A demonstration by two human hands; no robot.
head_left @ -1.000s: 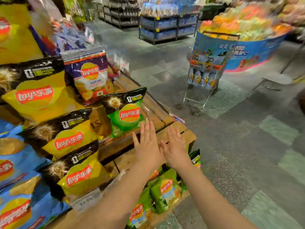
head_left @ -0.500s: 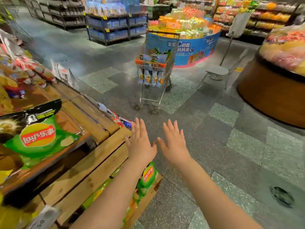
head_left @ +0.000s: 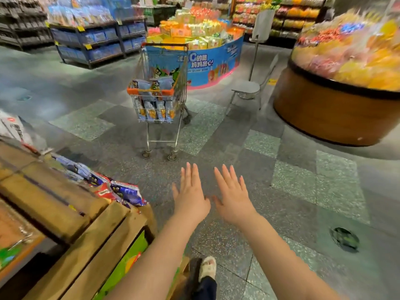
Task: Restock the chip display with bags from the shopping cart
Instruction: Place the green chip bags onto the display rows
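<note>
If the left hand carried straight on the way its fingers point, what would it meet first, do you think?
Probably the shopping cart: the open left hand points up the bare floor towards its wheels, though depth is hard to judge.

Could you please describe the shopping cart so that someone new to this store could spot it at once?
Look along the grey tiled floor towards the round blue-skirted display of yellow and orange packs. Just in front of it stands the shopping cart, alone in the aisle. It is the only wire-framed thing on wheels, with orange trim and upright pale blue chip bags.
</note>
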